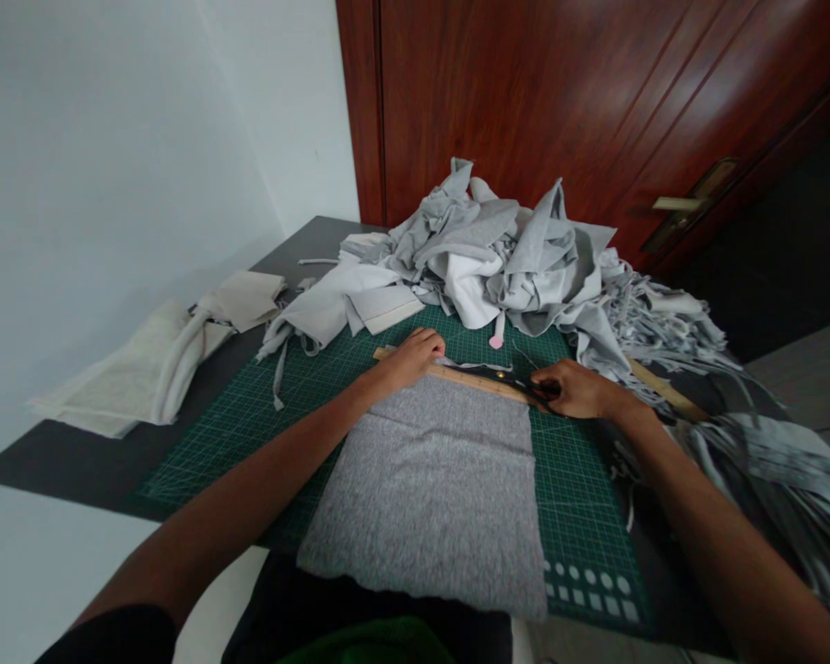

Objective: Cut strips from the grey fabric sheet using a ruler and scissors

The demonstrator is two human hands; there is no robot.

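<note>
A left hand [415,358], fingers curled, grip unclear, rests on a flat wooden ruler [480,383], markings unreadable, across heathered grey fabric [435,489] on a green gridded cutting mat [574,489]; the right hand [577,387] has its fingers wrapped around black scissors [502,375].

Left hand [407,360] and right hand [575,388] reach forward, fingers [551,373] curled.

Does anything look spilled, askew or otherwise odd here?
Yes: a crumpled heap of fabric scraps spreads onto the far part of the green cutting mat, looking untidy. A pink-tipped object pokes from its front; what it is, I can't tell. The gray cloth is creased, without obvious damage.
</note>
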